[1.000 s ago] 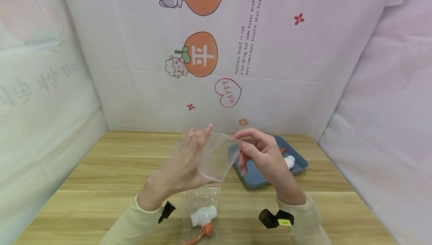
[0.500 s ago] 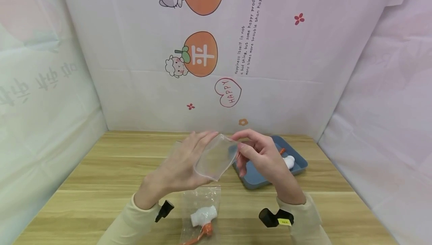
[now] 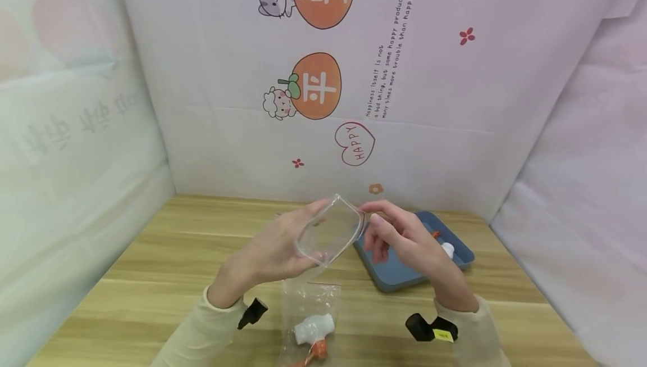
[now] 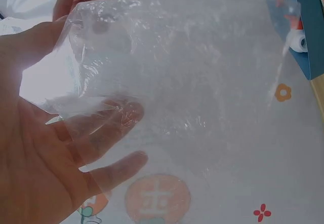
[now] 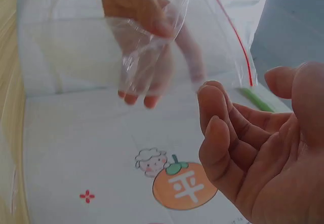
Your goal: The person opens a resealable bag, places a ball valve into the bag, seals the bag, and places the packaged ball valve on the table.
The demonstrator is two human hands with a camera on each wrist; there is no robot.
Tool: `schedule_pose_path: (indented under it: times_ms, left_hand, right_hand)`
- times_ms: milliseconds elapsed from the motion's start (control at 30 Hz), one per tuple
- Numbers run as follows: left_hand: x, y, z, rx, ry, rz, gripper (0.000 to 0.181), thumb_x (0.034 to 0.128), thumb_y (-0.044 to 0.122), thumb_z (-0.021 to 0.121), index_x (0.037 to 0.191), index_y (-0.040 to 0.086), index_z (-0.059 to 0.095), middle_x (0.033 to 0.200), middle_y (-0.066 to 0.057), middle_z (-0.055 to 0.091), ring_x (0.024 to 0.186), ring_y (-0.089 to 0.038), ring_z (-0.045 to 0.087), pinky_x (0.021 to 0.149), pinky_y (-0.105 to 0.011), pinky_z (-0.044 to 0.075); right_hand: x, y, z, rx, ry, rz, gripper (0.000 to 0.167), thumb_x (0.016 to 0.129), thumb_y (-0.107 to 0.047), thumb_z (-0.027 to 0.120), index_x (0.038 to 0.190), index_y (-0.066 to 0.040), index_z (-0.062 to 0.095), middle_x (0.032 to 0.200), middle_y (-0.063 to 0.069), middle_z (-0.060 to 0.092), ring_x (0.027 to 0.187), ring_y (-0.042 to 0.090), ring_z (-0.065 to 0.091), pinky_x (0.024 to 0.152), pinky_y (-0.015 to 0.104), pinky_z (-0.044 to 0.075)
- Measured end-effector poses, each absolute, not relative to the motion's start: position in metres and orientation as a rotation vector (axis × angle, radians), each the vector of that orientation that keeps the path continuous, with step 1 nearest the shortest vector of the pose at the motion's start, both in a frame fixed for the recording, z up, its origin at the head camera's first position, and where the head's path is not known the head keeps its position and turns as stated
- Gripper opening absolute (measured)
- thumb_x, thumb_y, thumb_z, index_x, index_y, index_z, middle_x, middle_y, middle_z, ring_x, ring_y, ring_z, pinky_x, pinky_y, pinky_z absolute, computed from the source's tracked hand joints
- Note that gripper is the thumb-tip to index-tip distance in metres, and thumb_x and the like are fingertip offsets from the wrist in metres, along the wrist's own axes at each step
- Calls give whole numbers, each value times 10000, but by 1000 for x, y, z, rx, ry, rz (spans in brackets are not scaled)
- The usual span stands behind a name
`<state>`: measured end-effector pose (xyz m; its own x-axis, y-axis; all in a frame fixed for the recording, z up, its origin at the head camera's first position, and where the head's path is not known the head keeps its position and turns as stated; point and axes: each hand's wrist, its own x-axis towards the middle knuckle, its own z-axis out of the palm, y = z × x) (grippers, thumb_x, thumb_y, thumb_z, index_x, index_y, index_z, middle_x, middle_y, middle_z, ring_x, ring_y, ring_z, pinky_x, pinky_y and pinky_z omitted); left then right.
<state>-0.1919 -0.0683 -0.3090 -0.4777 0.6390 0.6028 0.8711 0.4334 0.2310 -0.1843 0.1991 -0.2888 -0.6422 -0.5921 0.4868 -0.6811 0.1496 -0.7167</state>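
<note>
My left hand [image 3: 275, 246] holds a clear zip bag [image 3: 331, 232] between its thumb and fingers, the bag's mouth spread wide. In the left wrist view the bag [image 4: 202, 72] looks empty, with fingers behind the film. My right hand [image 3: 406, 240] is beside the bag's right edge, fingers bent and thumb apart; in the right wrist view a gap shows between thumb and fingers, with nothing held. Below, a second clear bag [image 3: 308, 299] lies on the table with a white piece [image 3: 314, 329] and an orange piece [image 3: 318, 349] inside.
Behind my right hand a blue tray [image 3: 399, 281] stands on the wooden table [image 3: 202, 232], holding white pieces [image 3: 448, 250] and orange pieces [image 3: 436, 234]. Printed white cloth [image 3: 429, 148] hangs at the back and both sides.
The bag's mouth has widened. My right thumb has come away from the bag's edge. The head view has shifted slightly, moving the whole scene to the right.
</note>
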Motion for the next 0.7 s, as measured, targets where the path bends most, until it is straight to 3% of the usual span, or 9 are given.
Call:
schedule_pose_path:
  times_ms: [167, 367, 700]
  left_hand:
    - [-193, -71, -310, -1278, -2291, -781, 865, 841, 301, 775, 1524, 127, 272, 1336, -83, 597, 1144, -177, 647, 913, -333, 548]
    - [-192, -71, -309, -1289, -2298, -811, 835, 854, 294, 762, 1522, 153, 280, 1252, -78, 641, 1084, -172, 673, 829, -277, 567]
    - [-194, -71, -309, -1277, -2331, -801, 791, 874, 292, 740, 1515, 138, 302, 1216, -71, 660, 999, -142, 696, 774, -252, 563]
  right_hand:
    - [-196, 208, -294, 1143, -2487, 1461, 253, 1045, -103, 437, 1270, -29, 526, 779, 133, 648, 575, 244, 625, 517, 332, 532]
    - [-211, 225, -301, 991, -2711, 1244, 232, 1015, -216, 544, 1231, -139, 575, 814, 23, 665, 631, 141, 637, 535, 342, 548]
    - [-236, 262, -326, 816, -2858, 1048, 278, 999, -324, 568, 1210, -144, 583, 836, 8, 668, 693, 99, 637, 550, 307, 548]
